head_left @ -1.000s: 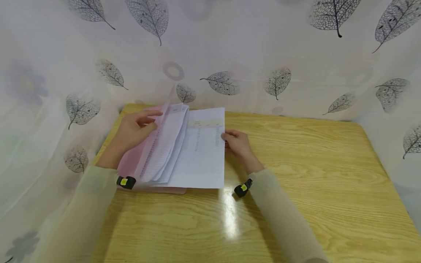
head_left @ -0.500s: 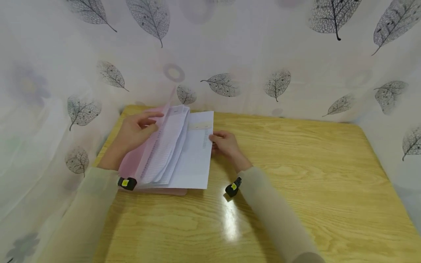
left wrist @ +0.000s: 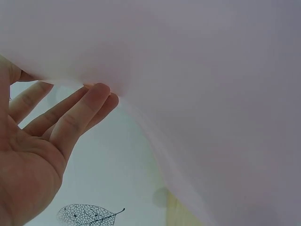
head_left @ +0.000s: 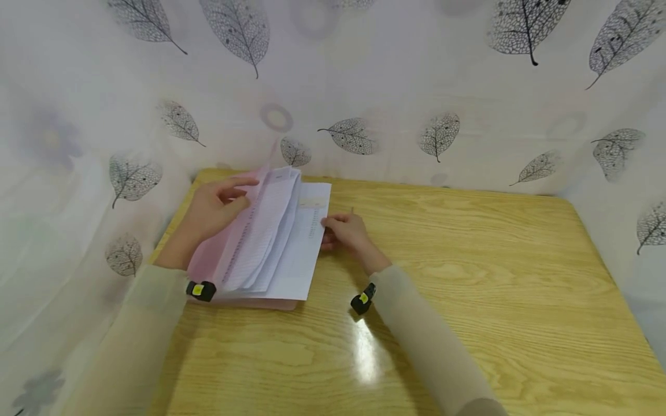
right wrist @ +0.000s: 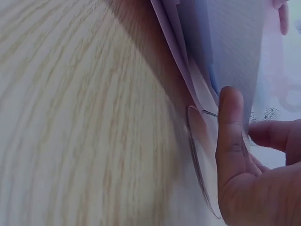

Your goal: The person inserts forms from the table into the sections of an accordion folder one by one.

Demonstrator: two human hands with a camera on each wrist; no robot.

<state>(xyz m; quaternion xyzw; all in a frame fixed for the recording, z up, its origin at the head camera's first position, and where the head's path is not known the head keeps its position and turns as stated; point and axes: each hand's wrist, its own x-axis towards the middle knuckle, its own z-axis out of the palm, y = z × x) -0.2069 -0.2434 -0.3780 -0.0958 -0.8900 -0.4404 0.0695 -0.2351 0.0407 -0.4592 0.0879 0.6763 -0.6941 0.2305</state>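
Observation:
A pink translucent folder (head_left: 207, 257) lies on the left part of the table, its cover raised. My left hand (head_left: 208, 209) pinches the edge of that cover (left wrist: 197, 94), which fills most of the left wrist view. Inside the folder is a stack of white papers (head_left: 262, 231), several of them lined, their right edges curling up. Under the stack a white printed sheet (head_left: 299, 254) sticks out to the right and tilts. My right hand (head_left: 347, 232) pinches the sheet's right edge between thumb and fingers, just above the table. The sheet's left part is hidden beneath the stack.
The wood-grain table (head_left: 468, 289) extends far to the right. A pale curtain with leaf prints (head_left: 385, 69) hangs behind the table and along both sides. Each wrist carries a small black camera (head_left: 362, 299).
My right hand has moved left with the printed sheet, and less of the sheet shows beside the stack. The left hand still holds the raised cover.

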